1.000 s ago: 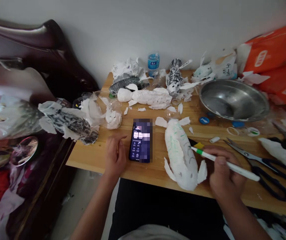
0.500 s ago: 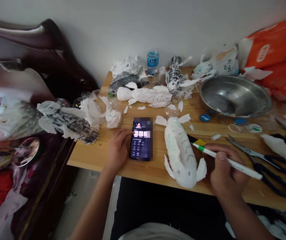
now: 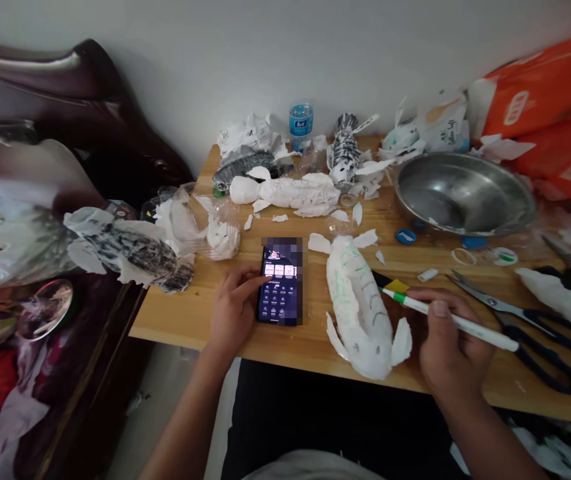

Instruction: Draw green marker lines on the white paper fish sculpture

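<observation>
A white paper fish (image 3: 362,308) with green pen lines lies near the front edge of the wooden table (image 3: 310,343). My right hand (image 3: 449,347) is to its right, gripping a white marker (image 3: 452,321) whose green tip points at the fish. A lit phone (image 3: 281,282) lies flat to the left of the fish. My left hand (image 3: 232,308) rests beside it with a fingertip on the phone's left edge.
Black-handled scissors (image 3: 535,327) lie to the right of my right hand. A steel bowl (image 3: 465,193) sits at the back right, with orange packs (image 3: 545,100) behind it. More paper fish (image 3: 285,191), a bottle (image 3: 300,123) and paper scraps crowd the back. A dark wooden bed frame (image 3: 90,100) stands left.
My left hand slid right from the bare table until its finger reached the phone's screen edge. The right hand with the marker stayed almost in place.
</observation>
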The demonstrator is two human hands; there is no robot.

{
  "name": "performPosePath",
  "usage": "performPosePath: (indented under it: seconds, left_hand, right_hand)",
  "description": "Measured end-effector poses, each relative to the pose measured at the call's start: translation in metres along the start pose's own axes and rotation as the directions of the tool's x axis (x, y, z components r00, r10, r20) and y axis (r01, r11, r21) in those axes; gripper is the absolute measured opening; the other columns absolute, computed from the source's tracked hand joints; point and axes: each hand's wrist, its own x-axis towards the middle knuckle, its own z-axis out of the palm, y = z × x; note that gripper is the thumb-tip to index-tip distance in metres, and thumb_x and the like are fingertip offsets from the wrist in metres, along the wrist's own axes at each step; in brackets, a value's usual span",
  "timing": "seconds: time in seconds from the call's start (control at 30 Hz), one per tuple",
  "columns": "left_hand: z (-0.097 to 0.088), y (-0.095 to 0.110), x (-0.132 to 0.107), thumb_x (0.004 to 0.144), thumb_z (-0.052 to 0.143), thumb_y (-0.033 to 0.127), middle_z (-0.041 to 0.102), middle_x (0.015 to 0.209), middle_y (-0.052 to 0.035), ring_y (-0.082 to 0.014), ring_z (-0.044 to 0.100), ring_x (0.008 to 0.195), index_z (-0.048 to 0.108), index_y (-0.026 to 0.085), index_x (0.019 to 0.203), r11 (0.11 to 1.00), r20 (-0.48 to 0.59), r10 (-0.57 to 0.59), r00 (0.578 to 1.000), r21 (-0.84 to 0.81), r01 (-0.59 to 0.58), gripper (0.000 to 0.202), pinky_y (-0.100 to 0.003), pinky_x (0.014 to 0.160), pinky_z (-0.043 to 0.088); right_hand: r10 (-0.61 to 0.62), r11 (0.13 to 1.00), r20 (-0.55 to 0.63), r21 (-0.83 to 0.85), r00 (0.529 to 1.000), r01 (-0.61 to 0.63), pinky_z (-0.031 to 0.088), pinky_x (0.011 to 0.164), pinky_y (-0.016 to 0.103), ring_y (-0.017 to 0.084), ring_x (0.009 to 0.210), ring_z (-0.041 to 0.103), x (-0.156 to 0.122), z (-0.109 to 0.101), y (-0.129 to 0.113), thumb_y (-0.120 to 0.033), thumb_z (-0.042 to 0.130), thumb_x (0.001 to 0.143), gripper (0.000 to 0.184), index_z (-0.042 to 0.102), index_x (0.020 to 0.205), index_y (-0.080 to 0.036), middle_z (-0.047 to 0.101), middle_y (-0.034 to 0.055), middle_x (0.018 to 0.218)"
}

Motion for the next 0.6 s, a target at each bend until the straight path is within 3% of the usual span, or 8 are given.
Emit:
performPosePath:
  seconds: [0.2,0.37,0.47,0.6]
  left_hand:
    - [-0.0001,0.0033,-0.0038,0.084,0.042,-0.007,0.070,0.116,-0.0076,-0.0251,0.063,0.104,0.077,0.025,0.117,0.994,-0.053,-0.006,0.999,0.104,0.011,0.058,-0.046,0.095,0.051]
    - [0.0016,0.0019,-0.0001,0.081,0.039,-0.007,0.069,0.117,-0.0087,-0.0254,0.064,0.113,0.071,0.022,0.123,0.995,-0.094,-0.098,0.991,-0.008,0.098,0.060,-0.046,0.102,0.051]
    - [0.0015,0.0011,0.0018,0.082,0.038,-0.006,0.068,0.120,-0.0088,-0.0256,0.063,0.117,0.068,0.022,0.125,0.995,-0.059,-0.089,0.994,-0.044,0.086,0.060,-0.046,0.105,0.050]
    - [0.0019,0.0020,0.0022,0.089,0.039,-0.003,0.067,0.125,-0.0092,-0.0264,0.060,0.118,0.066,0.025,0.132,0.997,-0.002,-0.075,0.997,0.028,0.075,0.058,-0.048,0.105,0.047]
  right_hand:
    - [0.002,1.000,-0.021,-0.006,1.000,-0.002,0.050,0.074,0.034,0.020,0.081,0.066,0.0003,0.0006,-0.0007,-0.041,0.060,0.099,0.026,0.073,0.088,-0.022,0.072,0.0030,0.086]
    - [-0.001,1.000,0.001,-0.024,1.000,0.001,0.050,0.078,0.035,0.021,0.084,0.066,0.0000,-0.0003,-0.0014,-0.041,0.058,0.100,0.025,0.072,0.089,-0.022,0.072,0.0029,0.088]
    - [0.009,0.999,0.013,-0.031,1.000,-0.008,0.050,0.079,0.035,0.021,0.085,0.066,-0.0004,-0.0007,-0.0013,-0.041,0.058,0.100,0.026,0.072,0.089,-0.023,0.072,0.0028,0.088]
    - [0.013,0.999,-0.021,-0.030,1.000,-0.014,0.050,0.079,0.038,0.022,0.085,0.066,-0.0015,-0.0008,0.0001,-0.041,0.060,0.099,0.024,0.073,0.090,-0.023,0.072,0.0033,0.089]
